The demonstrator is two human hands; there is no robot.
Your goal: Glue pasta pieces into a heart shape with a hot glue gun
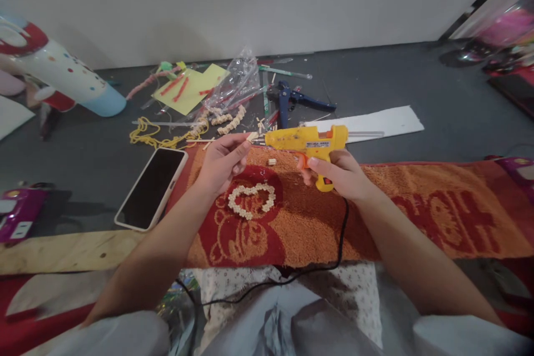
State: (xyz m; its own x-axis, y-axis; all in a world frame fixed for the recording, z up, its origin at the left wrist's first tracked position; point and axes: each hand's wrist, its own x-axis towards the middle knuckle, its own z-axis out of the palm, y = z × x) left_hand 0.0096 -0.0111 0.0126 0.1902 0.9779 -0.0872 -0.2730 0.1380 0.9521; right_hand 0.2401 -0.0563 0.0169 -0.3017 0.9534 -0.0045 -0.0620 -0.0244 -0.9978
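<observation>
A yellow glue gun (300, 138) is held by its handle in my right hand (340, 173), its nozzle pointing left. My left hand (225, 161) pinches a small pale wooden piece (252, 137) right at the nozzle tip. Below, on the orange and red towel (308, 217), lies a heart-shaped outline (246, 214) made of small pale pieces. A short pale block (272, 162) rests on the towel between my hands. A clear glue stick (366, 134) sticks out of the gun's back.
Behind the towel lie blue cutters (287, 101), a white strip (387, 124), yellow paper (183, 94), clear plastic (240, 80) and yellow string (148, 134). A phone (152, 189) lies left of the towel, with a bottle (79, 78) farther back. The black cord (342, 233) hangs over the front edge.
</observation>
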